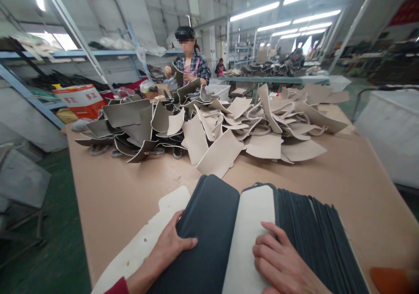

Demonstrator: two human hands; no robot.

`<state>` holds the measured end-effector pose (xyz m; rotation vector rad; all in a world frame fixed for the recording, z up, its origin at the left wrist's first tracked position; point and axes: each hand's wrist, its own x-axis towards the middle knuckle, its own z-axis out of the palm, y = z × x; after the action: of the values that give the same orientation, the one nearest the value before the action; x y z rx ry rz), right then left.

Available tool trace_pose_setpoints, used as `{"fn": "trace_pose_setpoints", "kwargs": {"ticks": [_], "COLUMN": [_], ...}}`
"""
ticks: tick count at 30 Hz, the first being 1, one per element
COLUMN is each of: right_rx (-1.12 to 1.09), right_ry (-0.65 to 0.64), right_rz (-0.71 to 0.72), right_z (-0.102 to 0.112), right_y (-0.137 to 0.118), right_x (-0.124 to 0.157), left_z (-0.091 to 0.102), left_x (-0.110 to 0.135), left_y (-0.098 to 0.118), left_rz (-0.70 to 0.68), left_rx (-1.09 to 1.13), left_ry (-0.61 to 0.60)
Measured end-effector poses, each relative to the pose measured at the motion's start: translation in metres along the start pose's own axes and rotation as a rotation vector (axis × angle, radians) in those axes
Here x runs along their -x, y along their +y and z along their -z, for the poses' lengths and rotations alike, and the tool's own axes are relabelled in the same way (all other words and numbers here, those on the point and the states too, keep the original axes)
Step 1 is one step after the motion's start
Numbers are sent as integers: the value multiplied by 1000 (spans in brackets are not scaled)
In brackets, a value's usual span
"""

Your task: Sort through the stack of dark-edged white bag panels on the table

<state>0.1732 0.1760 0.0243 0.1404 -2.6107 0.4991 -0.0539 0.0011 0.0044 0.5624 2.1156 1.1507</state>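
Note:
My left hand (170, 246) grips the left edge of a dark grey flat piece (209, 224), thumb on top and fingers curled under it. My right hand (281, 263) lies on a cream-white piece (252, 224) with its fingers bent and pressed down on it. That cream piece sits on a fanned stack of dark pieces (321, 237) at the right. Under the left hand lies another cream-white flat piece (147, 237) on the brown table (108, 189).
A big heap of beige cut pieces (262, 128) and grey ones (131, 124) fills the table's far half. A person in a plaid shirt (190, 63) works behind it. A white bin (389, 132) stands at the right; shelving and a red-white box (80, 100) at the left.

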Motion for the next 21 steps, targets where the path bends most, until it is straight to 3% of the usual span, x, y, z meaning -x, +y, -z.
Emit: {"fn": "trace_pose_setpoints", "kwargs": {"ticks": [6,11,17,19,21], "right_rx": [31,48,-11,-32,-91], "right_ry": [-155,-295,-369,-352,-319], "right_rz": [-23,-123,-234,-253,-264], "right_z": [2,1,-4,-2,1], "right_y": [-1,-4,-8,-7,-5], "right_x": [-5,-8,-13,-15,-15], "left_z": [40,49,64,65,62], "left_x": [5,4,0,2,5], "left_y": [21,30,34,35,36], "left_rz": [-138,-224,-294,-376,-562], "left_rx": [-253,-308,-435,-474,-541], "left_ry": [203,209,359,355,294]}}
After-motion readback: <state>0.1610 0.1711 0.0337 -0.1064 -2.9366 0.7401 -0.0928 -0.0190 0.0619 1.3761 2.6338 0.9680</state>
